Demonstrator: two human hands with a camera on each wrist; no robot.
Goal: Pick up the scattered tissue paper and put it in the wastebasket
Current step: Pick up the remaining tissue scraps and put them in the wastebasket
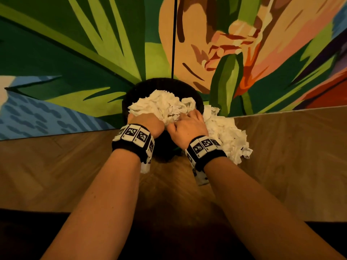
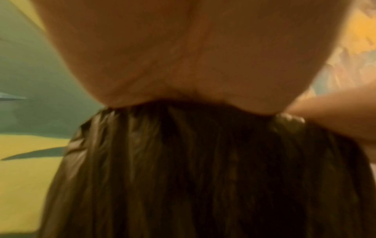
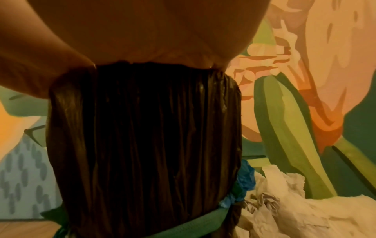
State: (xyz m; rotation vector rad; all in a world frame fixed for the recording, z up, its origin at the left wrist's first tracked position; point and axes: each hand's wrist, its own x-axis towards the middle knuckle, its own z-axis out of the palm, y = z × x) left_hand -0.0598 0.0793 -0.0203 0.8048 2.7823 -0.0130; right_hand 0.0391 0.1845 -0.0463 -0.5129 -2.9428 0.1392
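A black-lined wastebasket point(image 1: 129, 102) stands on the floor against the painted wall. A big wad of white tissue paper point(image 1: 161, 105) fills its mouth. My left hand point(image 1: 147, 121) and right hand point(image 1: 189, 123) sit side by side on the near rim, fingers curled down into the wad and gripping it. More crumpled tissue point(image 1: 227, 137) lies on the floor right of the basket, also seen as floor tissue point(image 3: 284, 209) in the right wrist view. Both wrist views show only a palm above the bin liner point(image 2: 183, 177), point(image 3: 142, 136); the fingertips are hidden.
The wall point(image 1: 75, 53) behind the basket bears a mural of green leaves and an orange flower. Wood flooring point(image 1: 56, 166) spreads left and right of my arms. A green band point(image 3: 193, 223) and a blue knot point(image 3: 246, 178) circle the basket's lower part.
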